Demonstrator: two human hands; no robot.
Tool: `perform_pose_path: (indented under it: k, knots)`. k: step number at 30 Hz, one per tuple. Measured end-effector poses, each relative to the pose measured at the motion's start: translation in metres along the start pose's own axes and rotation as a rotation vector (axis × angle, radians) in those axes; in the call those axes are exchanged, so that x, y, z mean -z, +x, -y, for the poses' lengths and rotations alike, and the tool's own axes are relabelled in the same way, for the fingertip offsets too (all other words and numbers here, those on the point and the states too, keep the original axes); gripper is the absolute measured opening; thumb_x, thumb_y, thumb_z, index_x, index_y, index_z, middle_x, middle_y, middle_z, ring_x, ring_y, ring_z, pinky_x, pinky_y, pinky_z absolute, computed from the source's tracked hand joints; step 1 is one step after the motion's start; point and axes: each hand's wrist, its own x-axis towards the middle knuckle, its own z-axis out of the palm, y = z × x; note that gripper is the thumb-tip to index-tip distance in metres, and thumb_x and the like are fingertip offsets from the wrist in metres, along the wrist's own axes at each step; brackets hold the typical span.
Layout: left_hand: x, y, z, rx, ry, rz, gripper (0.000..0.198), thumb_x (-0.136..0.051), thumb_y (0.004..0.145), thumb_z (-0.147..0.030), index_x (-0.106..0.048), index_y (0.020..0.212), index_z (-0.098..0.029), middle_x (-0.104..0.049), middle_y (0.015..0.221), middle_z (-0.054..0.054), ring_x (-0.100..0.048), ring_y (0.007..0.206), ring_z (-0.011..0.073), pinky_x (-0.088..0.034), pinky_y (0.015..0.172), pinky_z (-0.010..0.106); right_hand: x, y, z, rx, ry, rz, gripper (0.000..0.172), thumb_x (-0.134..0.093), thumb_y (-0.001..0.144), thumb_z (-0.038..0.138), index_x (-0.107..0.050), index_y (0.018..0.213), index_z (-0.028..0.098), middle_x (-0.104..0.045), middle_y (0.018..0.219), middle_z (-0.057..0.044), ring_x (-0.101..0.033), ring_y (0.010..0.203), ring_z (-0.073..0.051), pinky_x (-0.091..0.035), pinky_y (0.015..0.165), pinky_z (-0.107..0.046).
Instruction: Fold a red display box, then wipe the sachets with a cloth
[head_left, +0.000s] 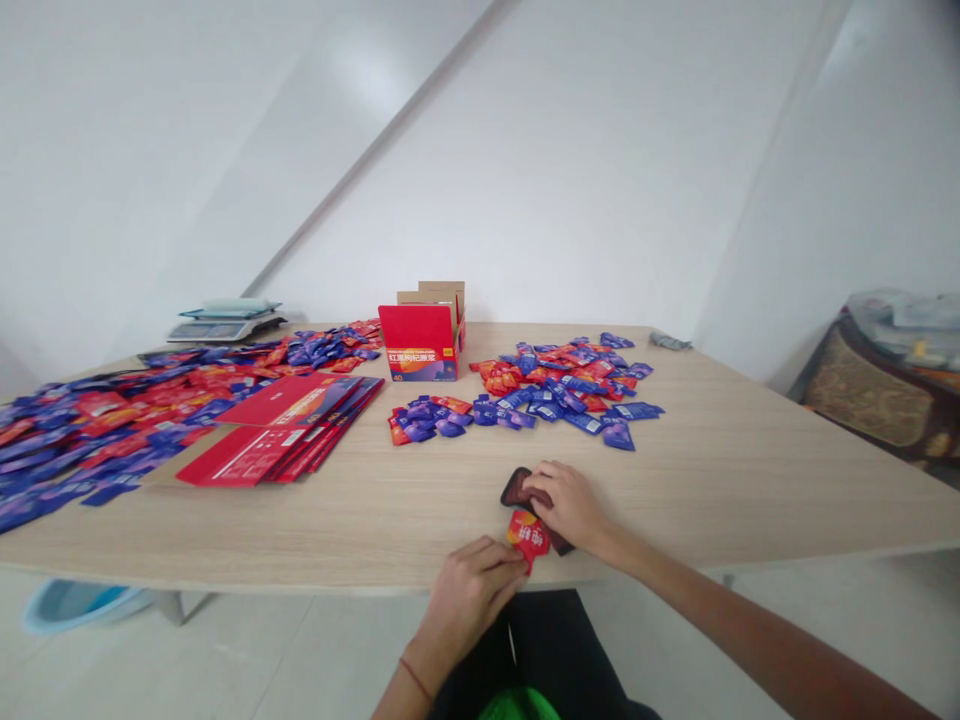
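At the table's front edge my left hand (478,585) pinches the lower end of a red sachet (528,534) with an orange patch and white characters. My right hand (568,505) is closed over a flat, dark brown object with a black rim (514,489); its kind I cannot make out, since the fingers cover much of it. The sachet lies against this brown object, between my two hands. Beyond them a short row of purple and red sachets (429,417) lies on the table, beside a loose pile of red and purple sachets (574,378).
A red carton (421,345) stands with raised flaps at the back. Flattened red cartons (274,430) are stacked at left, by a large heap of sachets (127,410). A scale (225,325) sits behind. A grey crumpled item (670,341) lies back right; a blue basin (82,605) is on the floor.
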Motion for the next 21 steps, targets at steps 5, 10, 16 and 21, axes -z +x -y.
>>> perform_pose_path:
  k: [5,10,16,21]
  knots:
    - [-0.001,0.0,0.0,-0.001,-0.01,-0.012,0.022,-0.057,0.106,-0.028,-0.077,0.112,-0.025,-0.077,0.107,0.005,-0.07,0.097,0.019,-0.06,0.087,0.031,0.001,0.008,-0.016,-0.012,-0.049,-0.002,0.022,-0.064,0.084,0.01,-0.075,0.094,0.026,-0.07,0.098,-0.003,-0.063,0.096,-0.021,-0.045,0.086,-0.032]
    - [-0.002,0.0,0.001,-0.001,-0.029,-0.021,0.02,-0.058,0.105,-0.025,-0.076,0.113,-0.025,-0.077,0.107,0.004,-0.069,0.096,0.0191,-0.059,0.086,0.031,0.004,0.01,-0.016,-0.036,-0.05,-0.014,0.023,-0.064,0.085,0.01,-0.076,0.095,0.026,-0.07,0.098,-0.003,-0.064,0.096,-0.02,-0.046,0.086,-0.032]
    - [-0.003,-0.001,0.003,-0.005,-0.002,-0.018,0.018,-0.06,0.104,-0.024,-0.076,0.112,-0.024,-0.077,0.107,0.004,-0.069,0.097,0.0178,-0.059,0.087,0.03,0.016,0.005,-0.005,-0.034,0.05,-0.168,0.024,-0.063,0.085,0.009,-0.076,0.095,0.026,-0.072,0.101,-0.003,-0.064,0.096,-0.021,-0.049,0.089,-0.035]
    - [-0.004,-0.001,0.003,-0.027,0.003,-0.026,0.018,-0.061,0.104,-0.025,-0.076,0.114,-0.025,-0.076,0.108,0.003,-0.069,0.096,0.0172,-0.059,0.086,0.029,0.024,-0.005,0.012,0.023,0.107,-0.209,0.025,-0.063,0.085,0.009,-0.075,0.099,0.026,-0.072,0.103,-0.004,-0.063,0.098,-0.022,-0.05,0.09,-0.036]
